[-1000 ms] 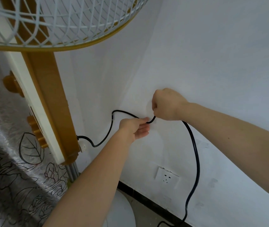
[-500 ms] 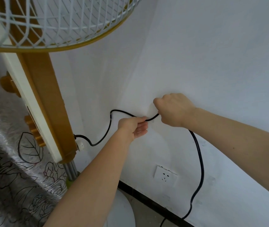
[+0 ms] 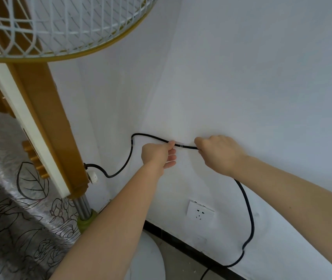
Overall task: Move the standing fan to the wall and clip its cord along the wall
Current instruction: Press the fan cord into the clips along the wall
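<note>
The standing fan (image 3: 39,110), gold and white with a white grille, stands at the left close to the corner of the white wall (image 3: 242,77). Its black cord (image 3: 128,158) leaves the column, rises, then runs level along the wall. My left hand (image 3: 159,154) pinches the cord against the wall. My right hand (image 3: 219,154) is fisted on the cord just to the right. Between the hands a small clear clip (image 3: 179,145) sits over the cord. Past my right hand the cord hangs in a loop down to the floor.
A white wall socket (image 3: 200,213) sits low on the wall under my hands, above a black skirting strip (image 3: 181,249). The fan's round white base (image 3: 151,265) lies on the floor. A grey curtain with flower outlines (image 3: 9,209) hangs at the left.
My hands have drawn apart along the cord, the right one moving right. The stretch between them now lies straight on the wall, and the clear clip shows there.
</note>
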Motion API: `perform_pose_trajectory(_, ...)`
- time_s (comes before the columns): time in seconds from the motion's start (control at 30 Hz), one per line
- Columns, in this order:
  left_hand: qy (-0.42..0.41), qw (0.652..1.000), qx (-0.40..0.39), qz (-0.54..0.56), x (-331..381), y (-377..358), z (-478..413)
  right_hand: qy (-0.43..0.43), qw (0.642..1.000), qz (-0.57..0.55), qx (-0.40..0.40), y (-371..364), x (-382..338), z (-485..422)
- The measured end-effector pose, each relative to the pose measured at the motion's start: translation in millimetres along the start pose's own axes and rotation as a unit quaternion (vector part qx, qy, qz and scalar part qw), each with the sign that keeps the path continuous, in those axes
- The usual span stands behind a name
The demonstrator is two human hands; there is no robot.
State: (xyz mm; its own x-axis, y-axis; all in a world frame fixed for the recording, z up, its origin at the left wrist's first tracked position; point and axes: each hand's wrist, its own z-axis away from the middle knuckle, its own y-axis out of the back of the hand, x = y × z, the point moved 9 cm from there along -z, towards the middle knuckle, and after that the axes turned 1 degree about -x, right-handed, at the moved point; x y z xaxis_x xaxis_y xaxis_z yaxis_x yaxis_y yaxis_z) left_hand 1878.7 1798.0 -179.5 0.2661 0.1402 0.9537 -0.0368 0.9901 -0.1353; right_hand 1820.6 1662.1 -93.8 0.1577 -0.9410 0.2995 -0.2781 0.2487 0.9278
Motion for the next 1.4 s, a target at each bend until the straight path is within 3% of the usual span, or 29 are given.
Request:
perform_pose_trajectory(0.23, -0.023, 0.998, -0.055, 0.009, -11, -24, 16, -0.013, 0.999, -0.026, 0.019, -6, 0, 8)
perform_pose_trajectory(0.6, -0.177, 0.973, 0.041, -0.141, 12, -20, 22, -0.045, 0.989, -0.139, -0.001, -13, 16, 24)
perform_pose_trajectory(0.77, -0.176, 0.973, 0.042, -0.142, 13, -20, 26, -0.027, 0.986, -0.164, -0.007, -12, 23, 48)
perform_pose_trajectory(0.97, -0.174, 0.97, 0.053, -0.16, 17, -21, 27, -0.041, 0.97, -0.23, 0.065, 7, 33, 66)
perform_pose_trajectory(1.27, -0.151, 0.98, 0.051, -0.121, 13, -20, 26, -0.055, 0.977, -0.205, -0.015, -6, 30, 56)
perform_pose_trajectory(1.4, -0.086, 0.994, -0.011, -0.069, 0, -31, 27, -0.041, 0.983, -0.176, -0.017, -8, 31, 54)
